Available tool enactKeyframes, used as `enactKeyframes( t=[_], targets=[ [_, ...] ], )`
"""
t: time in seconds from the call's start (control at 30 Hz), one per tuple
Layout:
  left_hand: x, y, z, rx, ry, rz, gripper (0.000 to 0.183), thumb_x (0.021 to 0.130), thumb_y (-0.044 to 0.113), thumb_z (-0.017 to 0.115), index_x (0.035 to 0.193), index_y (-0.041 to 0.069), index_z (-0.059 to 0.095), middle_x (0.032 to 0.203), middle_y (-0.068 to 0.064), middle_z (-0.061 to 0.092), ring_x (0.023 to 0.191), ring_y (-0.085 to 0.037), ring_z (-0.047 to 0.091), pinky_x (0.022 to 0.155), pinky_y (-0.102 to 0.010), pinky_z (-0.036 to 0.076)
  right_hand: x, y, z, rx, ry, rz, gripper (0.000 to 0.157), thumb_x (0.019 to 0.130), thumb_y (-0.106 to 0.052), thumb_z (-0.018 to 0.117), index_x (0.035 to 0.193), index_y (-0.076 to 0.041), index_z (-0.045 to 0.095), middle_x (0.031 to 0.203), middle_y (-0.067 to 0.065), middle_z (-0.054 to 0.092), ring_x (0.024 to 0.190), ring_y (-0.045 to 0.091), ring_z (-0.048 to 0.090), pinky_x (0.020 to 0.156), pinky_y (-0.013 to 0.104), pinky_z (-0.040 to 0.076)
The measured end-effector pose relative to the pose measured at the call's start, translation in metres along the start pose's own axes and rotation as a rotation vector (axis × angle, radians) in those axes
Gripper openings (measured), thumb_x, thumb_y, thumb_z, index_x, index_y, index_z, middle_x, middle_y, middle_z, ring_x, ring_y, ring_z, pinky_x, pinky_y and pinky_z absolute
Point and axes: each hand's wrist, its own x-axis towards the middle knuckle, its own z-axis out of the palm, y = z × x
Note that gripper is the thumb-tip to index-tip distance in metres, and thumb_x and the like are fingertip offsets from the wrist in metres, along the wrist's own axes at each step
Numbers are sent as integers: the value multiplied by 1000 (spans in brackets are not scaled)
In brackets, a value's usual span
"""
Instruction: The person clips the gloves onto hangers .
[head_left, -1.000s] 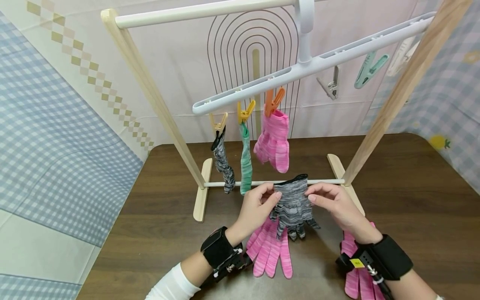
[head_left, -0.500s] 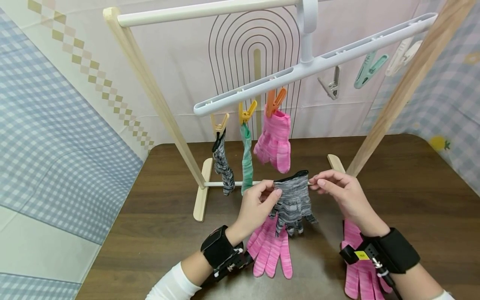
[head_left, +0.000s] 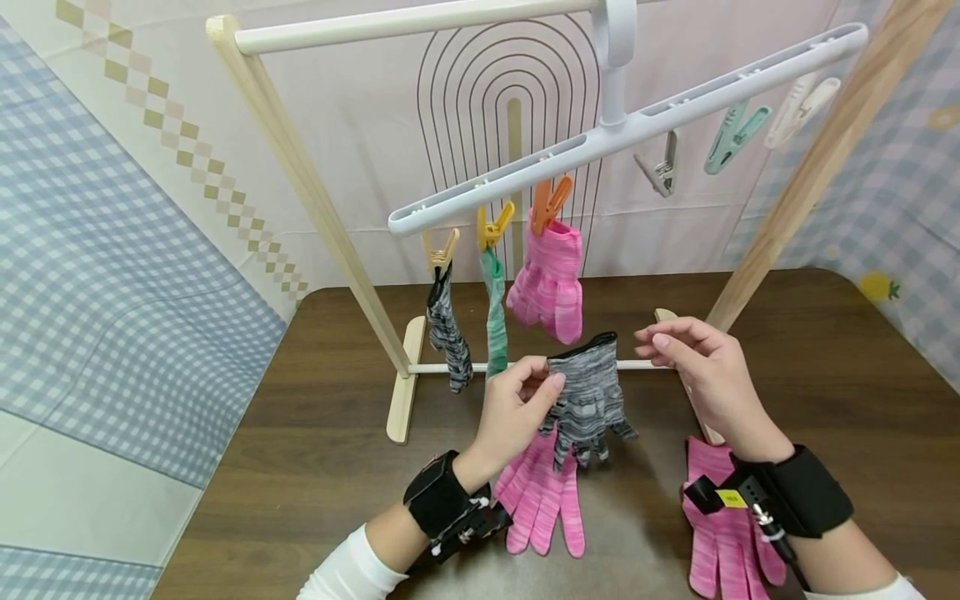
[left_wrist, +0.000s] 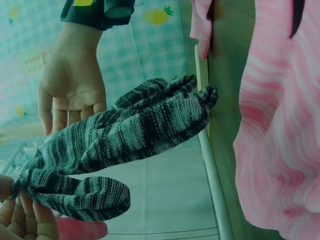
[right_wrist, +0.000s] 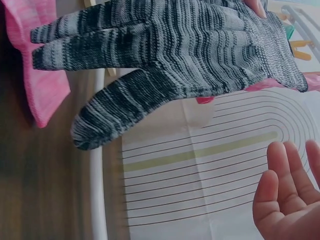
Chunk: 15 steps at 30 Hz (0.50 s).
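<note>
A black-and-grey knit glove (head_left: 588,392) hangs fingers down from my left hand (head_left: 517,400), which pinches it at one side of its black-edged cuff. In the left wrist view the fabric bunches where thumb and fingers (left_wrist: 30,215) meet. My right hand (head_left: 705,375) is off to the glove's right, holding nothing, its fingers loosely bent; the right wrist view shows a gap between those fingers (right_wrist: 285,180) and the glove (right_wrist: 200,55). Below the held glove lies a pink glove (head_left: 543,508) on the table. Another pink glove (head_left: 723,525) rests under the right wrist.
A wooden rack (head_left: 300,183) carries a tilted white hanger (head_left: 525,171). Clothespins on its left hold a grey glove (head_left: 447,333), a green glove (head_left: 496,308) and a pink glove (head_left: 551,279). On its right hang a metal clip (head_left: 662,167), a green clothespin (head_left: 735,137) and a white clothespin (head_left: 801,112).
My right hand has let go of the glove's cuff and moved right and upward, away from it. My left hand keeps its pinch, with the glove raised slightly.
</note>
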Motion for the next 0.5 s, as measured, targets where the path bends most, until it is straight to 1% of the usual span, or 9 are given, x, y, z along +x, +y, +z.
enactKeyframes(
  t=[0.1,0.13,0.17,0.2,0.33,0.4,0.5],
  targets=[
    [0,-1,1,2,10,12,4,84,-3,54,85,-7,56,76,-19,59,66,-15,54,58,-29,49,4,-3,0,9,35,-29,22,88,-4,53,105,11,54,97,5,66,85,15,62,70,21,50],
    [0,-3,1,2,12,16,4,84,-3,54,86,-6,56,76,-19,59,66,-15,54,58,-29,50,5,-4,0,12,43,-38,23,88,-4,53,105,11,53,97,5,66,85,15,62,70,20,50],
    [0,-7,2,1,15,18,4,85,-3,54,86,-6,56,76,-18,59,66,-15,55,58,-30,50,7,-6,0,23,50,-49,23,88,-3,53,105,11,53,98,5,65,85,15,62,69,20,50],
    [0,-11,3,0,17,20,4,85,-2,54,86,-5,57,77,-18,60,67,-15,55,58,-30,50,6,-19,10,-21,85,-41,23,88,-2,52,105,13,51,97,4,65,84,14,62,66,18,49],
    [-1,-26,7,-21,11,15,6,86,1,55,89,-3,58,79,-16,60,68,-15,55,59,-30,50,11,-25,12,36,108,-63,21,88,3,51,105,13,51,99,6,65,85,15,61,66,19,50],
    [-2,-29,8,-31,4,16,7,87,4,55,90,-2,58,79,-15,60,69,-15,55,59,-29,50,13,-27,14,50,115,-69,21,87,4,50,106,14,51,100,7,64,86,15,61,66,19,50],
    [-2,-30,9,-37,-1,25,10,89,9,54,90,0,58,80,-13,60,69,-14,55,59,-29,50,15,-28,15,40,149,-67,22,87,3,51,106,14,51,100,8,65,85,16,61,66,19,50]
  ],
)
